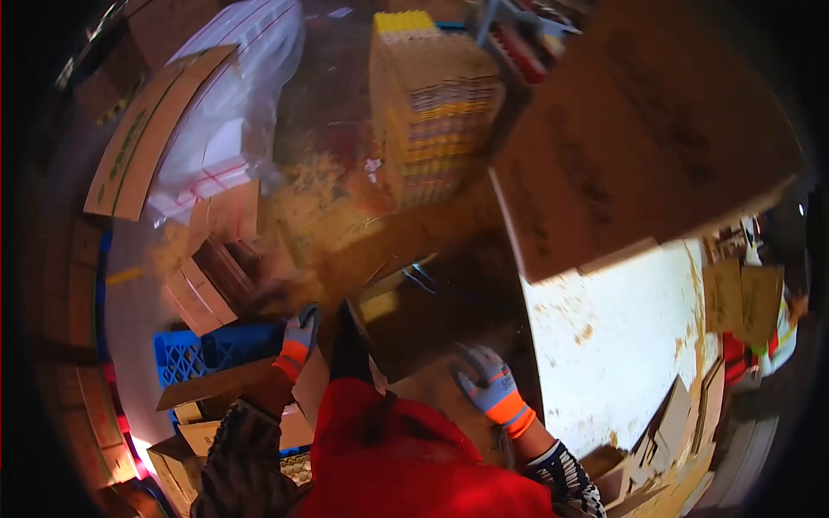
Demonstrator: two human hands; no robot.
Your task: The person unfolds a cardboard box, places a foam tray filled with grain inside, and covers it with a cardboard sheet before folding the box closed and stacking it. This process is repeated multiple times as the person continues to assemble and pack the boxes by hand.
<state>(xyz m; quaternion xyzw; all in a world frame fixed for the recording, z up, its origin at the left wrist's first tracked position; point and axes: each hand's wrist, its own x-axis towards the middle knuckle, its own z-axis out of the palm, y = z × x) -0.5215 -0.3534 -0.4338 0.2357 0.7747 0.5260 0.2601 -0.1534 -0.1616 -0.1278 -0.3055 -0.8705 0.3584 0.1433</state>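
Observation:
My right hand (pixel 490 384) wears a grey glove with an orange cuff. Its fingers are spread, with nothing between them, by the near edge of a dark, shadowed, box-like surface (pixel 466 285) in front of me. My left hand (pixel 299 335), in a matching glove, is out to the left beside a blue plastic crate (pixel 181 356). Its fingers are bent and partly hidden, and I cannot tell whether they hold anything. Below it are open cardboard boxes (pixel 220 380) with raised flaps. An egg tray (pixel 296 469) shows next to my red apron (pixel 389 457).
Large printed cardboard (pixel 639 129) looms at upper right, over a stained white tabletop (pixel 613 337). A tall stack of egg trays (pixel 436 108) stands ahead. An open carton (pixel 207 289) and plastic-wrapped bundles (pixel 229 147) are on the left. At far right is another person (pixel 781 337).

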